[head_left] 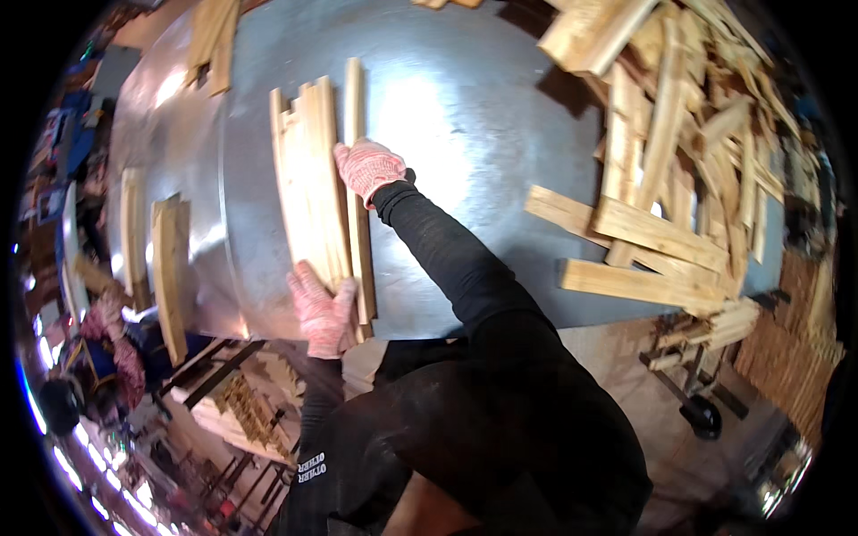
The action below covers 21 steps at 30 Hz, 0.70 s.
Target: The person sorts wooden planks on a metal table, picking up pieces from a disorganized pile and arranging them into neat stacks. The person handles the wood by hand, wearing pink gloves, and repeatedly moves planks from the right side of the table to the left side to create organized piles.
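My right hand (371, 167), in a pink-and-white knit glove, is closed around a single wooden strip (355, 98) on the metal tabletop. Just left of that strip lies a row of pale wooden strips (311, 179), side by side and pointing away from me. At their near ends rests my left hand (322, 308), in a matching glove, its thumb and fingers spread across the wood. The thumb comes close to the near part of the single strip. My palms are hidden from view.
A large loose heap of wooden pieces (666, 116) covers the table's right side, with boards (643, 284) jutting toward me. More strips (170, 268) lie at left and far left (213, 45). Another person's gloved hand (109, 313) is at the left edge. Stacked wood (237, 411) stands below.
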{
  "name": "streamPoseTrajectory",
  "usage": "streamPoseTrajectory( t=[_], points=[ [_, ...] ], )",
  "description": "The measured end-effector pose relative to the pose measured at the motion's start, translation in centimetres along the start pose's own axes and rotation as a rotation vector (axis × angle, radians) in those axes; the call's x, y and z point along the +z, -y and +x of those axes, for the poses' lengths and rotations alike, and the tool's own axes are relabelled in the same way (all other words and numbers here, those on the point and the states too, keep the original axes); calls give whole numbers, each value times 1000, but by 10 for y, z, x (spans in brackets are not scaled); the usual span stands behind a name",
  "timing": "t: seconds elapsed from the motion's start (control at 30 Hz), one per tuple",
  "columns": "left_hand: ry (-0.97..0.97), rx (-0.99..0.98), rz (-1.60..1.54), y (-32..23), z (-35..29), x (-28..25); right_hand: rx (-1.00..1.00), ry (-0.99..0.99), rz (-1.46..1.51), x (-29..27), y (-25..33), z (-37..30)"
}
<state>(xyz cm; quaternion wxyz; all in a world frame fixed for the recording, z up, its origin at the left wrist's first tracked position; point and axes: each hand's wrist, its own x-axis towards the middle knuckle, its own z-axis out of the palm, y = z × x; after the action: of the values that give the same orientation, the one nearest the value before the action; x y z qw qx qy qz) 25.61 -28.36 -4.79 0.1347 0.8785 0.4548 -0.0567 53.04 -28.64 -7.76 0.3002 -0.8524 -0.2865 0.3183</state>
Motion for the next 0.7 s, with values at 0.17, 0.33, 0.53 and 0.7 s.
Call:
streamPoseTrajectory(
  t=[0.17, 0.33, 0.53, 0.7],
  points=[
    [89, -184, 171, -15, -4, 16, -900, -310, 12, -49, -30, -125],
    [76, -190, 60, -20, -9, 4, -225, -575, -796, -227, -221, -283],
    [4, -157, 128, -23, -2, 5, 431, -264, -977, -273, -367, -286],
    [-20, -134, 147, -14, -8, 12, -45, -97, -1031, -258, -365, -334]
  ],
)
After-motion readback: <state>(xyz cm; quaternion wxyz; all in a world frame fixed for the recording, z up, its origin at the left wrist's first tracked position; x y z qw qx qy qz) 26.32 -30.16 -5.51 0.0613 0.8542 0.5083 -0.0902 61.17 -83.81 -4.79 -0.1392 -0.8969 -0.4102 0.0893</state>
